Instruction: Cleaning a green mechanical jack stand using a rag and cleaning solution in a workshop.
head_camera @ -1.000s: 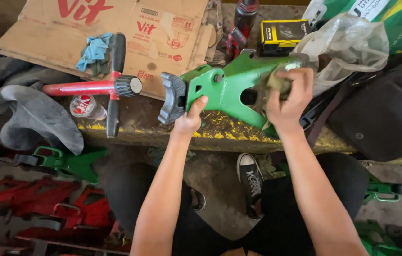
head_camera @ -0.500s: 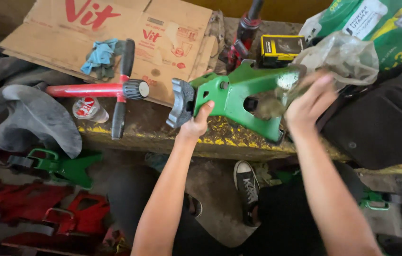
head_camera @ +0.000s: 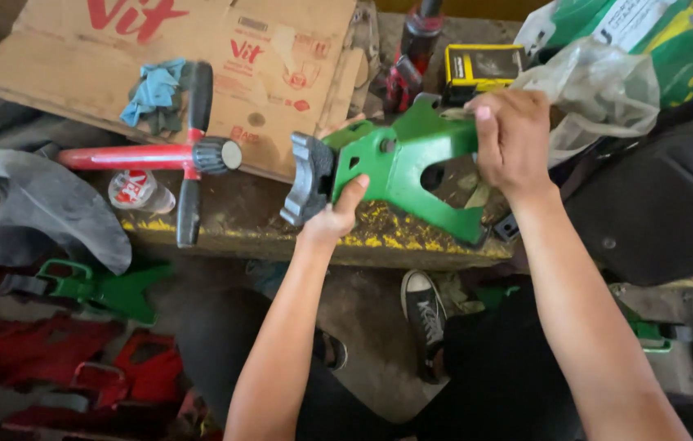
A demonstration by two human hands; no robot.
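Observation:
A green metal stand piece [head_camera: 399, 167] with a grey curved saddle [head_camera: 307, 181] at its left end lies tilted on the worn workbench edge [head_camera: 240, 224]. My left hand [head_camera: 335, 216] grips its lower left part just below the saddle. Over its upper right end my right hand [head_camera: 511, 139] is closed, and a bit of pale cloth or paper [head_camera: 456, 114] shows at the fingers. What the right palm holds is hidden.
A red tool with black handles [head_camera: 175, 155] lies left on flattened cardboard [head_camera: 224, 49], with a blue rag [head_camera: 154, 90]. A yellow box [head_camera: 483, 65], clear plastic bag [head_camera: 599, 90] and black seat [head_camera: 657, 204] stand right. Green [head_camera: 105, 286] and red stand parts [head_camera: 77, 359] lie on the floor.
My right hand has moved from the front face of the green piece up onto its upper right end. The green piece has shifted a little; the left hand keeps its grip.

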